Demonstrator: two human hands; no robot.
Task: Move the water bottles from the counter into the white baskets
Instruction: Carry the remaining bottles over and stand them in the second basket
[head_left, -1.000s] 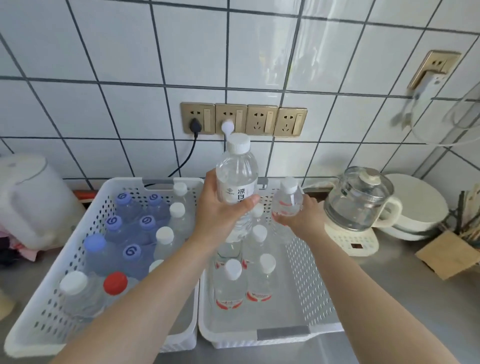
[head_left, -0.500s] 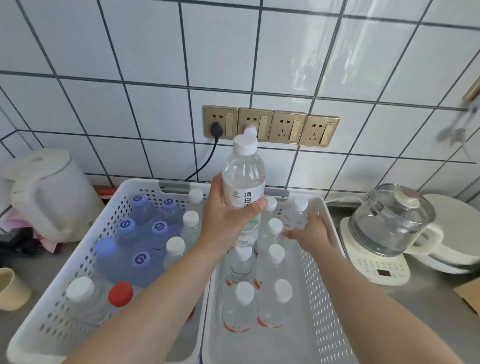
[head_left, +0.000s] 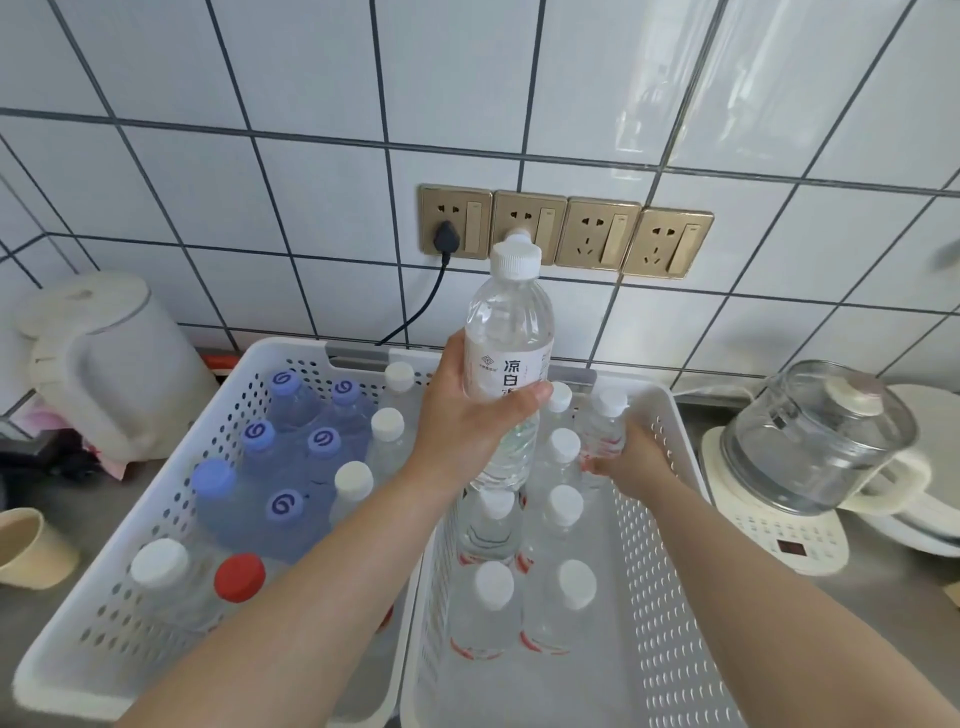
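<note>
- Centre of the frame: a clear water bottle (head_left: 508, 364) with a white cap carries a white label printed with the dark Chinese characters 凉白, stacked vertically, beside a small diamond-shaped logo; a thumb hides the characters below.
- Left of centre: blue-capped bottles (head_left: 291, 467) bear a dark swirl emblem on each cap, resembling a 6 or a G.
- Lower centre: red markings on the small bottles (head_left: 488, 608) are too blurred to read.

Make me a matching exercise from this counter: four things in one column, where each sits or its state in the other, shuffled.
1. red-capped bottle
2. tall bottle
3. glass kettle
4. black plug

a. in the wall socket
b. held up by the left hand
c. in the left basket
d. right of the right basket

Pairs: 1-c, 2-b, 3-d, 4-a
</note>
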